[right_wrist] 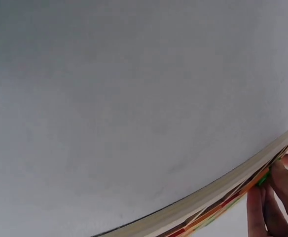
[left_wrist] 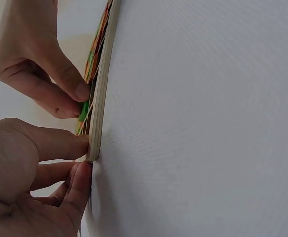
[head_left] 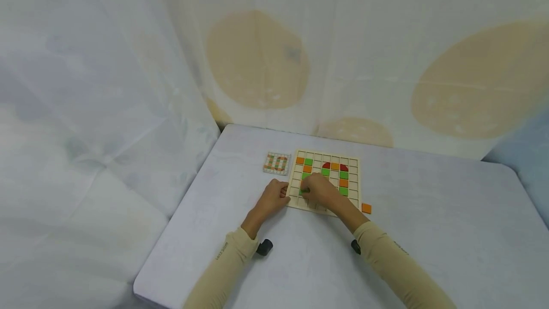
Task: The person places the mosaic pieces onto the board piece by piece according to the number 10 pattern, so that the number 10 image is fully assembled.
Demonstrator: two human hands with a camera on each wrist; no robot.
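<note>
the green tile (left_wrist: 84, 110), pinched in your right hand (head_left: 319, 190), sits over the wooden grid board (head_left: 354, 193), steadied by your curled left hand (head_left: 273, 196); most cells remain unfilled.

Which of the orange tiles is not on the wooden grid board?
The orange tile lying alone on the table, just off the board's near right corner. The other orange tiles all sit inside cells of the grid.
</note>
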